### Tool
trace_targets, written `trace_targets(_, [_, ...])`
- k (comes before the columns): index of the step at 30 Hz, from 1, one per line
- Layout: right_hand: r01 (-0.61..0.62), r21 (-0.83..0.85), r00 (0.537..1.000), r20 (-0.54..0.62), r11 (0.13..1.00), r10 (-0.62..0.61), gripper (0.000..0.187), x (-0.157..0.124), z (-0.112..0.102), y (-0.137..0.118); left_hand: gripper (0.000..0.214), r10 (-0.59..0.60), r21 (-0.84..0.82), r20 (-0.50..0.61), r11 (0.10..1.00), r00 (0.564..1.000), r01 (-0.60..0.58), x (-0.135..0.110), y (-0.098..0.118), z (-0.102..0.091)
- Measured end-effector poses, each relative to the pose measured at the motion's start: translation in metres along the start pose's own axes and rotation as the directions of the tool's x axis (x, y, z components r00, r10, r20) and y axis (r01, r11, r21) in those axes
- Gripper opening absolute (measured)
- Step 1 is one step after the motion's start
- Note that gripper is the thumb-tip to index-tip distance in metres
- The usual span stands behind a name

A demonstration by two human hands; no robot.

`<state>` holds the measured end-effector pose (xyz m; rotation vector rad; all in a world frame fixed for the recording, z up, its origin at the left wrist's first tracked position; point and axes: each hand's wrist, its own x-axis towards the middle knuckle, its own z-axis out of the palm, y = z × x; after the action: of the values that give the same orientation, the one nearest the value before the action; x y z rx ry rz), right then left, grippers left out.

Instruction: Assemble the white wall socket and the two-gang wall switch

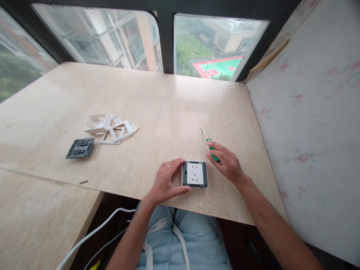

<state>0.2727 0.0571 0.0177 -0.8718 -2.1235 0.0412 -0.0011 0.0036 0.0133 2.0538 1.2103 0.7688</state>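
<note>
A wall socket [195, 174] with a white face and dark grey surround lies face up in a white box near the table's front edge. My left hand [168, 179] grips it from the left, thumb at the lower edge and fingers at the upper left corner. To the right of the socket, my right hand [227, 161] holds a screwdriver [209, 141] by its green handle. The screwdriver's metal shaft points away from me, up and to the left, its tip apart from the socket.
At the left lie a white open box [97, 123], several white frames [119, 133] and a dark grey socket part [80, 148]. A screw-like piece [83, 182] is near the front edge. A flowered wall [303, 150] bounds the right; windows [208, 48] stand behind. White cables [98, 228] hang below.
</note>
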Motion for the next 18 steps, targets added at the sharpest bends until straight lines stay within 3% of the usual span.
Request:
trace_targets(9, [-0.142,-0.059,0.985,0.088,0.988,0.147,0.016,-0.007,0.012,0.000,0.082,-0.007,0.009,0.016,1.000,1.000,0.007,0.003,0.003,-0.003])
trace_targets(18, [-0.273,-0.025,0.957,0.092,0.962,0.274,0.016,-0.009,0.017,-0.002,0.084,-0.016,-0.009,0.025,1.000,1.000,0.016,0.002,0.001,-0.002])
